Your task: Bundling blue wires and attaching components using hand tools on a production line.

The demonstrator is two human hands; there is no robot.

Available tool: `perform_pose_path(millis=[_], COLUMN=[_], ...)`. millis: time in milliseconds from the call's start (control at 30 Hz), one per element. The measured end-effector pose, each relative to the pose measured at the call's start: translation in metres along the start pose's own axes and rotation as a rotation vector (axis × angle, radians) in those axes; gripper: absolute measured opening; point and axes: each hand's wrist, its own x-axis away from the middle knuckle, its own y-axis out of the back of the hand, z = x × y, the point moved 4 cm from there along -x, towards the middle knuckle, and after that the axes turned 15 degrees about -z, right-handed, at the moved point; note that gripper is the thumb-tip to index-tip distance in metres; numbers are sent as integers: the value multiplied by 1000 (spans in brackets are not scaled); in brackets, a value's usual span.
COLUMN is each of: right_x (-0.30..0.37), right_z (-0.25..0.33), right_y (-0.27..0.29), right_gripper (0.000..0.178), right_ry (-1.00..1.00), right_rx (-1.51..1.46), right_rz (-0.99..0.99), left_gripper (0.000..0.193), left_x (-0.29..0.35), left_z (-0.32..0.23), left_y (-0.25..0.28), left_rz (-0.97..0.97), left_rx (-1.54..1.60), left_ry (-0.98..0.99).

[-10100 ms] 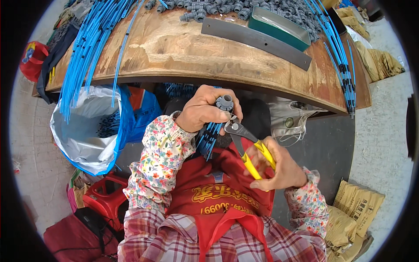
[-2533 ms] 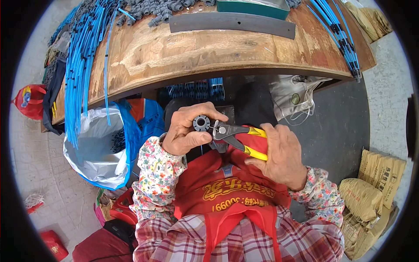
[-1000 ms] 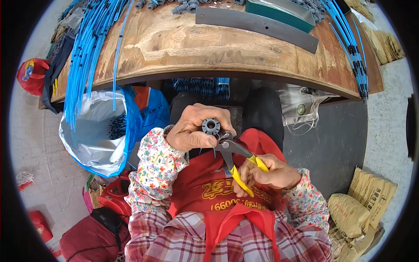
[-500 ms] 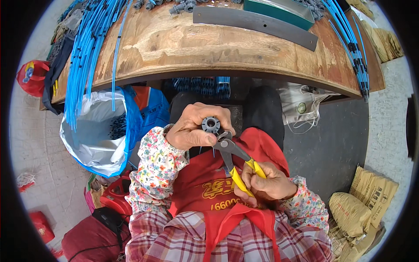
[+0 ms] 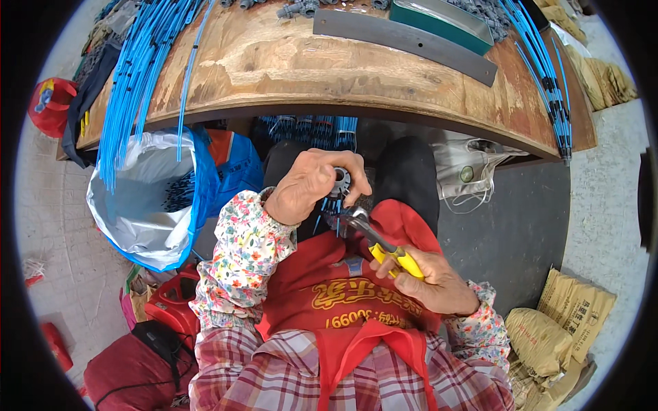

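Note:
My left hand [image 5: 299, 190] is closed around a grey round plastic fitting [image 5: 341, 182] with a dark hole in its middle. Thin blue strands [image 5: 332, 207] stick out below it, toward my lap. Yellow-handled pliers [image 5: 409, 264] sit in my right hand [image 5: 439, 279], their handles close together. The metal jaws [image 5: 357, 215] point up and left, just under the fitting and near my left fingertips. Whether the jaws touch a strand I cannot tell. Both hands are above the red apron [image 5: 349, 274] on my lap.
Ahead stands a wooden table [image 5: 274, 75] with a flat metal bar [image 5: 404, 42], a green tray [image 5: 442, 26] and grey fittings [image 5: 298, 8]. Blue cable ties [image 5: 137, 82] overhang its left edge. An open white-and-blue sack [image 5: 140, 219] stands at left; brown paper sacks [image 5: 541, 342] lie lower right.
The fitting has tilted, so its blue strands show more. The pliers' handles have come together and swung round, with my right hand shifted slightly right. My left thumb has moved up off the fitting's front.

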Motion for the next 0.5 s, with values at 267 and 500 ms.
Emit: perform_pose_path(millis=[267, 500], right_x=[8, 12], right_z=[34, 51], right_y=[15, 23], right_gripper=[30, 24], right_ry=[-140, -288], right_rx=[60, 27], right_rz=[7, 16], left_gripper=[58, 52], left_x=[5, 2], left_z=[-2, 2], left_y=[-7, -13], left_rz=[10, 79], left_rx=[-28, -50], left_ry=[24, -12])
